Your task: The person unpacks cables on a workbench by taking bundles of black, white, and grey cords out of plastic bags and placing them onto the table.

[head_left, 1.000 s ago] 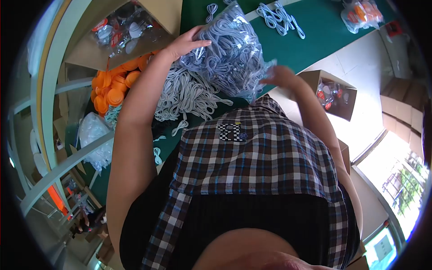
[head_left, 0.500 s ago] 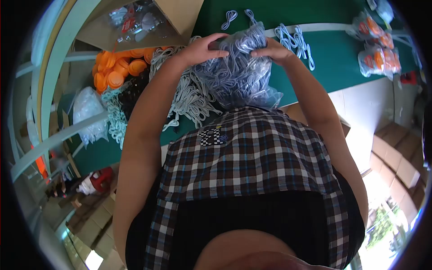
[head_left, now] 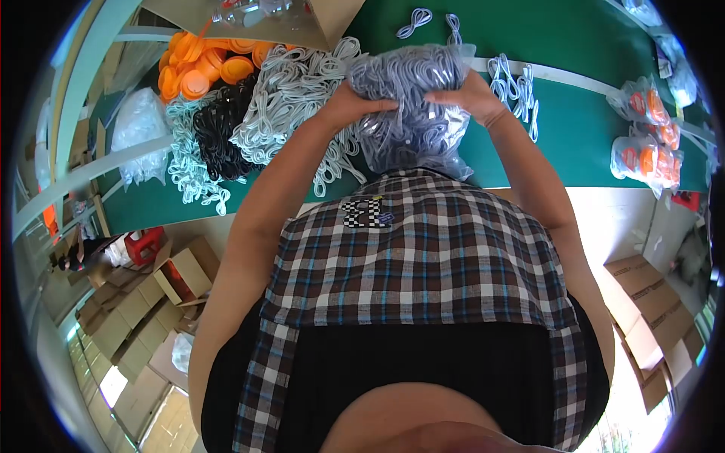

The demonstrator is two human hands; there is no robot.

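Against my apron stands a clear plastic bag (head_left: 411, 113) stuffed with bundled grey-purple cables. My left hand (head_left: 355, 104) grips its left side, thumb across the front and fingers hidden behind. On the opposite side my right hand (head_left: 470, 98) holds the bag the same way, thumb pressed on the plastic. Left of the bag lies a heap of whitish cable bundles (head_left: 291, 106), close to my left hand. A few loose white cable bundles (head_left: 513, 89) rest just right of my right hand. Two more small bundles (head_left: 414, 23) lie behind the bag.
Black cables (head_left: 223, 136), pale green cables (head_left: 192, 155) and orange round pieces (head_left: 198, 68) are piled at the left on the green table (head_left: 574, 143). A cardboard box (head_left: 325, 23) stands at the back. Bagged orange items (head_left: 648, 160) sit at the right. A white plastic bag (head_left: 141, 136) lies far left.
The bag looks more upright, and its top edge shows more fully. Both hands have moved slightly lower along its sides. My view has shifted, showing more of the whitish cable heap.
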